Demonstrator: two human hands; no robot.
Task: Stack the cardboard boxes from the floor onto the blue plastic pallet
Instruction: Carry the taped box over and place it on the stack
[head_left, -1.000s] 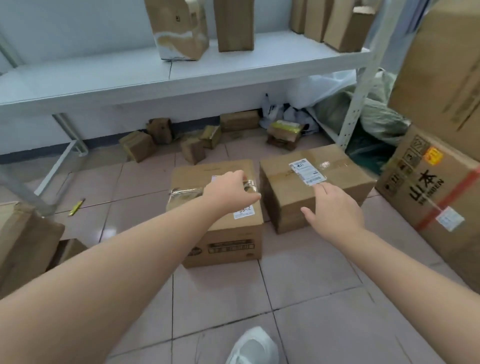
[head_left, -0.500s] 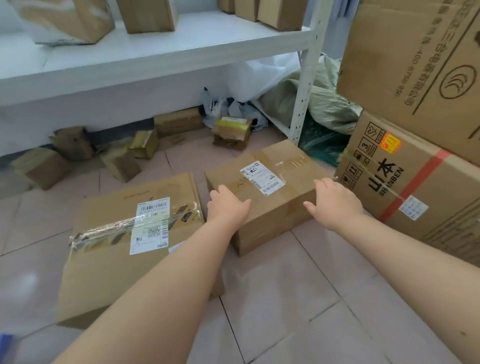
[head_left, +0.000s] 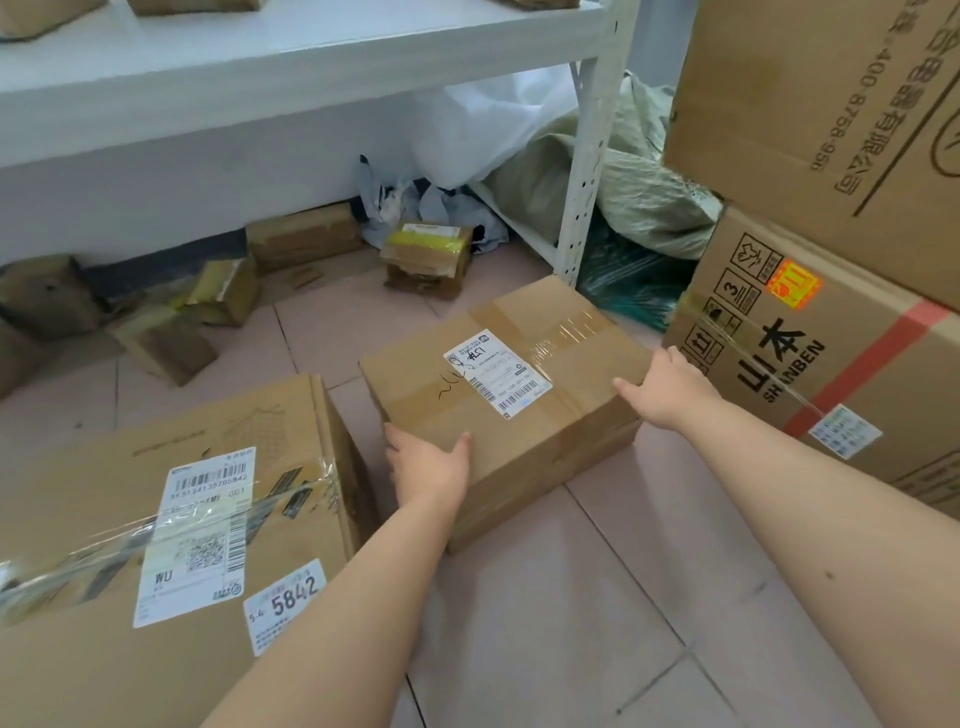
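Hands are pressed to opposite ends of the middle box, which rests on the tiled floor. The left hand is laid flat against the near left corner, thumb hooked over the top edge and fingers spread down the side. The right hand is set against the far right end, fingers curled over that edge. The grip is thus a two-handed clasp on the box, with the palms open against the cardboard rather than closed round it. Whether the box is lifted clear of the floor cannot be told.

Between the hands, a white label and strips of brown tape are seen on the box top. Just left of the left hand, a larger box with barcode stickers and the number 5842 is lying on the floor. Just right of the right hand, a printed carton is stood under a bigger carton. Beyond the grip, a white shelf post is planted, with bags behind it and small parcels scattered along the wall. The pallet is out of view.
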